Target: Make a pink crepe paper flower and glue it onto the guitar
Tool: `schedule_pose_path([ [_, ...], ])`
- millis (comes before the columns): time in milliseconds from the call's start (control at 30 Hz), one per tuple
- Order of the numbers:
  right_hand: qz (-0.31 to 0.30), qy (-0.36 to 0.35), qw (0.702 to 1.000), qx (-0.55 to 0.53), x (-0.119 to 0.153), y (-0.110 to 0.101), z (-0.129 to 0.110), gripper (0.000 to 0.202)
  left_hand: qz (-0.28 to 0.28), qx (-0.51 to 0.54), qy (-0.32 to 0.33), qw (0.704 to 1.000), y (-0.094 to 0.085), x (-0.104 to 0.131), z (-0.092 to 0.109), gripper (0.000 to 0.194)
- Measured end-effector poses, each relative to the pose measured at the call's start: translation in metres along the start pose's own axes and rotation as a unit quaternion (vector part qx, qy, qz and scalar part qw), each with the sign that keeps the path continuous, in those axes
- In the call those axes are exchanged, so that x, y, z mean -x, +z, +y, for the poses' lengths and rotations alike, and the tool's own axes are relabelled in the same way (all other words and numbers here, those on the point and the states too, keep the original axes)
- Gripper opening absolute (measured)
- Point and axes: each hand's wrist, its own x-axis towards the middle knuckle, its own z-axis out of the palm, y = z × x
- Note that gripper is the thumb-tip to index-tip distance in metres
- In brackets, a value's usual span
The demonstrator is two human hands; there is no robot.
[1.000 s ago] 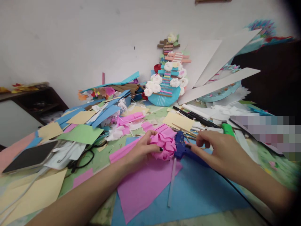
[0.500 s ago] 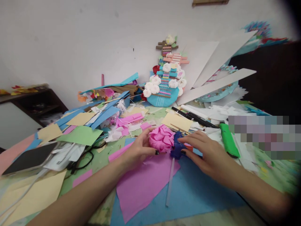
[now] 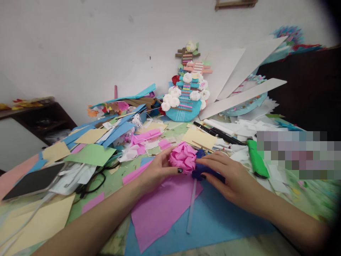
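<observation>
in the head view, the pink paper flower [image 3: 183, 158] was near the middle, above a pink sheet [image 3: 160, 213] and a blue sheet [image 3: 223, 217] on the messy surface [image 3: 114, 183]; the left hand [image 3: 158, 171] was half curled and had hold of the flower, with its thumb low on the front and its fingers round the side; the right hand [image 3: 226, 169] was part open, with thumb and fingers on a blue glue gun [image 3: 207, 172] just beside the flower; a clear glue stick [image 3: 191, 211] poked out of the gun; i could not tell if the gun's tip touched the flower; the step in hand looked like getting the gun and flower lined up; the next move seemed to call for a soft, still left hand and fingers kept off the tip, as it may have been hot
</observation>
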Motion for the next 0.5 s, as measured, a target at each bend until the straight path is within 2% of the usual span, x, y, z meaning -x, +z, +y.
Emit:
schedule_pose_path([
  [100, 0.004, 0.051, 0.998, 0.044, 0.000, -0.004, 0.000, 0.011, 0.043, 0.012, -0.010, 0.999, 0.002, 0.000, 0.002, 0.039],
  [267, -0.048, 0.180, 0.965, 0.187, 0.003, -0.004, 0.009, 0.032, 0.114, 0.011, -0.008, 0.993, 0.000, -0.002, 0.003, 0.037],
  [367, -0.083, 0.211, 0.952, 0.204, 0.006, 0.000, 0.016, 0.036, 0.145, -0.016, -0.021, 0.989, -0.002, -0.002, 0.002, 0.036],
  [500, -0.104, 0.215, 0.956, 0.171, 0.010, 0.004, 0.022, 0.026, 0.155, -0.043, -0.008, 0.987, -0.004, -0.003, 0.002, 0.033],
])
